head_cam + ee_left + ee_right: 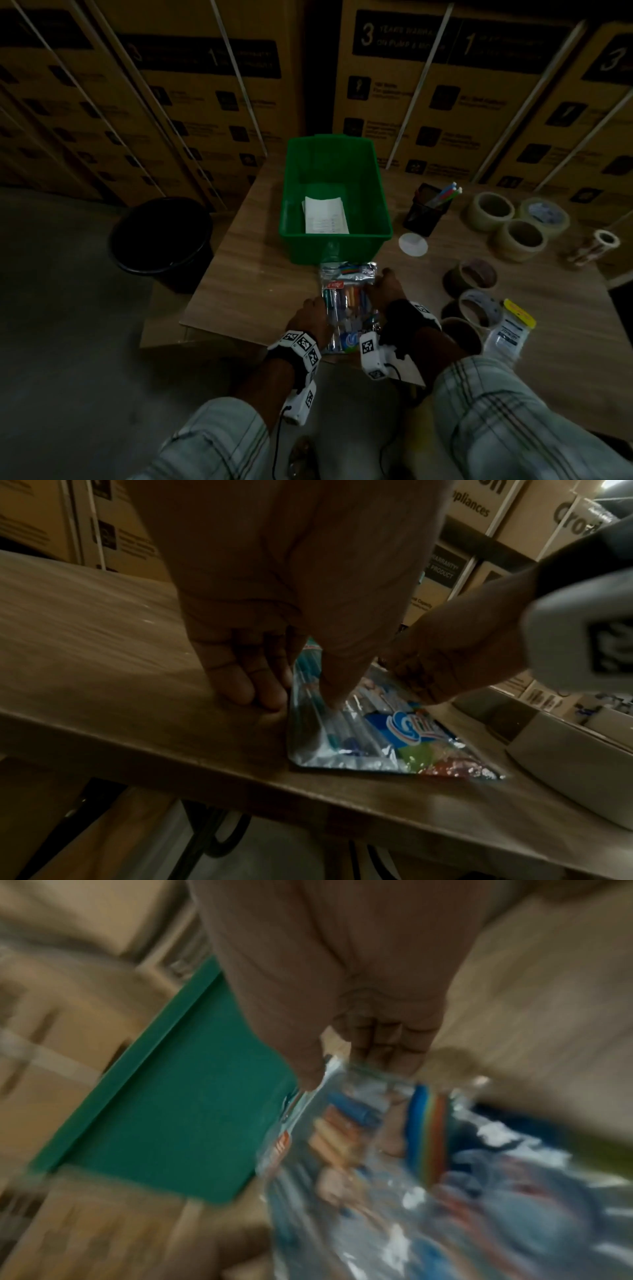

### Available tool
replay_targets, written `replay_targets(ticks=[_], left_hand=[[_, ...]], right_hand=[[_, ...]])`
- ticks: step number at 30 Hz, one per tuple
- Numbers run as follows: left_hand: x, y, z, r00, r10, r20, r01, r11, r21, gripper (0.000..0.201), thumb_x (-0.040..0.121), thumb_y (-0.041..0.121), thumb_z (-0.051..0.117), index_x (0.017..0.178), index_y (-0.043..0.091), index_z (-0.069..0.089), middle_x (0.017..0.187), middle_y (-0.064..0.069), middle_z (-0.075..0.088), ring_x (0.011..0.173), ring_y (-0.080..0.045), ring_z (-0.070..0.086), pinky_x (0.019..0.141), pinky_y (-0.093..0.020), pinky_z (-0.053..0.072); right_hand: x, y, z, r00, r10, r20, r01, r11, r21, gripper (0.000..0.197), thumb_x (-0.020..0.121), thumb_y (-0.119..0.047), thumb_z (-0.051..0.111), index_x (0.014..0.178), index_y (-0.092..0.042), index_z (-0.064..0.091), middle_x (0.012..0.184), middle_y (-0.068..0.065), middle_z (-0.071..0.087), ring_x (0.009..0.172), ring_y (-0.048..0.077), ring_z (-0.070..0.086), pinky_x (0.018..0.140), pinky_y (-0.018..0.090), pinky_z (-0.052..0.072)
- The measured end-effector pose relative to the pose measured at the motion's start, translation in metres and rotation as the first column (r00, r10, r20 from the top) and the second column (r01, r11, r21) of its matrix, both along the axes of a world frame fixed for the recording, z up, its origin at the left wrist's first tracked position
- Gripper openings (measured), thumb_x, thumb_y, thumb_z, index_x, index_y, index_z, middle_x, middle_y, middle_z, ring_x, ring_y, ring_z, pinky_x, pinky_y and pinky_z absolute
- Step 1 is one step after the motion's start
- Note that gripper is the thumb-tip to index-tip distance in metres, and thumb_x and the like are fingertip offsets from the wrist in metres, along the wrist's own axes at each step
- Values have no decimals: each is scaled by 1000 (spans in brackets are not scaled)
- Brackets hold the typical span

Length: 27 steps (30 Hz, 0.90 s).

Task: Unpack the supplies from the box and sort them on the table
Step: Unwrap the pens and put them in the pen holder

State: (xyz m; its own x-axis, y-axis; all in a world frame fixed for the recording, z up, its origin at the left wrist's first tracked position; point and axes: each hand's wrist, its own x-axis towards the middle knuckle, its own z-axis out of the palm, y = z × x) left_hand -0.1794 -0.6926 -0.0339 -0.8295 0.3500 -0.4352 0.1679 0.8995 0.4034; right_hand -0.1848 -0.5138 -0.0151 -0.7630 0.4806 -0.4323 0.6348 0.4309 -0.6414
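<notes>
Item under handling: a clear plastic pack of coloured markers [347, 305], printed card at both ends, lying flat near the front edge of the wooden surface [253, 274], just in front of the green box [334, 236]. The left hand [310, 317] holds the pack's left edge, thumb pressed on top and fingers [246, 685] curled down against the surface beside it. The right hand [385, 287] holds the right edge; its fingers [383, 1045] appear bent onto the plastic, though the right wrist view is badly blurred. Inside the box lies a folded white paper [325, 216]. To the right of the box stand a black mesh pen cup [424, 209] holding pens, a white round disc [412, 243] just in front of it, and several tape rolls [517, 236] grouped further right and toward the front. A small packet with a yellow header [512, 329] lies beside the nearest rolls. A black bin [161, 236] stands on the floor left of the surface. Stacked cardboard cartons [428, 96] with white strapping fill the background. Lighting is dim.
</notes>
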Motion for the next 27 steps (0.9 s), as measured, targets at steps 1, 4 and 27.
replay_targets(ticks=[1, 4, 27], left_hand=[[0, -1, 1, 1000, 7, 6, -7, 1000, 16, 57, 88, 31, 64, 135, 13, 37, 131, -14, 46, 112, -33, 56, 92, -42, 50], [1, -1, 4, 999, 16, 30, -17, 999, 44, 60, 86, 36, 65, 136, 17, 38, 130, -13, 47, 113, -33, 57, 93, -41, 49], [82, 101, 100, 990, 62, -130, 4, 889, 459, 143, 56, 61, 78, 146, 28, -28, 159, -12, 16, 143, -29, 28, 112, -41, 36]], right_hand=[[-2, 2, -2, 1000, -19, 11, 19, 1000, 0, 55, 83, -21, 68, 126, 4, 42, 125, 23, 55, 115, 37, 54, 95, 41, 44], [1, 6, 6, 1000, 10, 8, -10, 1000, -28, 31, 85, -21, 66, 105, 0, 54, 104, 17, 57, 95, 26, 54, 83, 38, 45], [129, 69, 124, 790, 437, -430, -438, 893, 103, 15, 80, -16, 63, 89, -8, 54, 90, 13, 62, 83, 27, 61, 69, 38, 49]])
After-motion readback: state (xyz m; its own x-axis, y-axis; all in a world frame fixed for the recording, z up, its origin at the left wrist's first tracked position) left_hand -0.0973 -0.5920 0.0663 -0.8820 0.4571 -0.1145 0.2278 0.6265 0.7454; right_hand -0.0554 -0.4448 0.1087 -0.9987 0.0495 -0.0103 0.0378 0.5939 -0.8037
